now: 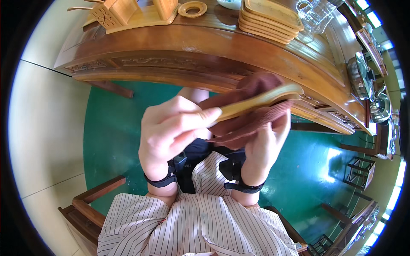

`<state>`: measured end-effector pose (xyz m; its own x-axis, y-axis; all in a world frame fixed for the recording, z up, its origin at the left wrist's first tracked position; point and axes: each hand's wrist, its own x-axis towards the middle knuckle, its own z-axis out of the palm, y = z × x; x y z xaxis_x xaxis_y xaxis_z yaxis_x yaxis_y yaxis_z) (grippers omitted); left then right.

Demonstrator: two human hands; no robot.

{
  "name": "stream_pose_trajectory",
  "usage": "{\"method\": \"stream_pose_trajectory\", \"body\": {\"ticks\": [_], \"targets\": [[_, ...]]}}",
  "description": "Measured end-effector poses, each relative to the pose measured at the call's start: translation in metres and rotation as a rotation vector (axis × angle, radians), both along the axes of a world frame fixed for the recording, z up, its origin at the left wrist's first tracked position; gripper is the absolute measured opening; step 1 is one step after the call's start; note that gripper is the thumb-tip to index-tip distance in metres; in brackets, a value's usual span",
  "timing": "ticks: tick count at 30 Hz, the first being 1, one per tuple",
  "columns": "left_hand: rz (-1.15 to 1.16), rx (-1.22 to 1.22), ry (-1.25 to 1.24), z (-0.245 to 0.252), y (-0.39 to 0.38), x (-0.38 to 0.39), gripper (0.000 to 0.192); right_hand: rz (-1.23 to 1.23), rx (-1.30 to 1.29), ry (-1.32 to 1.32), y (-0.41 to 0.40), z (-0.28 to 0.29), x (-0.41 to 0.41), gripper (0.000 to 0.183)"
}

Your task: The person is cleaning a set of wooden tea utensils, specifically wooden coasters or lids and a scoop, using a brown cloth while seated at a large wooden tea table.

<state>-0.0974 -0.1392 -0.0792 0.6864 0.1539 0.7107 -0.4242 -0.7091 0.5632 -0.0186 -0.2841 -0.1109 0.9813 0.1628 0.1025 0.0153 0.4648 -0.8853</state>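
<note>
My left hand (171, 129) pinches one end of a slim, curved wooden scoop (248, 104) between thumb and fingers. The scoop slants up to the right, and its far end is blurred. A reddish-brown cloth (246, 128) lies bunched behind and below the scoop. My right hand (264, 145) grips this cloth from beneath, its fingers partly hidden by the folds. Both hands are raised above my lap, just in front of the table's edge.
The carved wooden table (205, 35) bears a wooden stand (137, 16), a wooden ring (192, 9), stacked wooden trays (269, 20) and a glass pitcher (315, 16). A lidded metal pot (360, 76) and a kettle (381, 107) stand at right. Chair arms (99, 193) flank me.
</note>
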Motion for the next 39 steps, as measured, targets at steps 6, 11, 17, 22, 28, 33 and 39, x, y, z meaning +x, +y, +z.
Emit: {"method": "stream_pose_trajectory", "body": {"ticks": [6, 11, 17, 22, 28, 33, 39], "targets": [[-0.065, -0.021, 0.026, -0.004, 0.005, 0.008, 0.032, 0.206, 0.253, -0.009, 0.004, 0.007, -0.004, 0.028], [-0.191, -0.166, 0.129, -0.002, 0.005, 0.010, 0.047, 0.172, 0.367, -0.027, 0.002, 0.003, -0.002, 0.032], [-0.259, -0.227, 0.446, -0.035, -0.006, 0.027, 0.071, 0.140, 0.340, 0.000, 0.002, 0.012, -0.006, 0.034], [-0.427, -0.263, 0.796, -0.047, -0.004, 0.034, 0.063, 0.015, 0.381, -0.037, -0.010, 0.009, 0.002, 0.034], [-0.413, -0.603, 0.289, -0.026, 0.005, 0.019, 0.067, -0.060, 0.238, -0.103, -0.020, -0.001, 0.010, 0.028], [-0.507, -0.690, 0.205, -0.023, 0.005, 0.012, 0.067, -0.040, 0.181, -0.072, -0.017, -0.005, 0.009, 0.022], [-0.176, -0.269, 0.323, -0.009, -0.001, 0.018, 0.046, -0.025, 0.139, -0.144, -0.010, -0.004, 0.004, 0.022]]}}
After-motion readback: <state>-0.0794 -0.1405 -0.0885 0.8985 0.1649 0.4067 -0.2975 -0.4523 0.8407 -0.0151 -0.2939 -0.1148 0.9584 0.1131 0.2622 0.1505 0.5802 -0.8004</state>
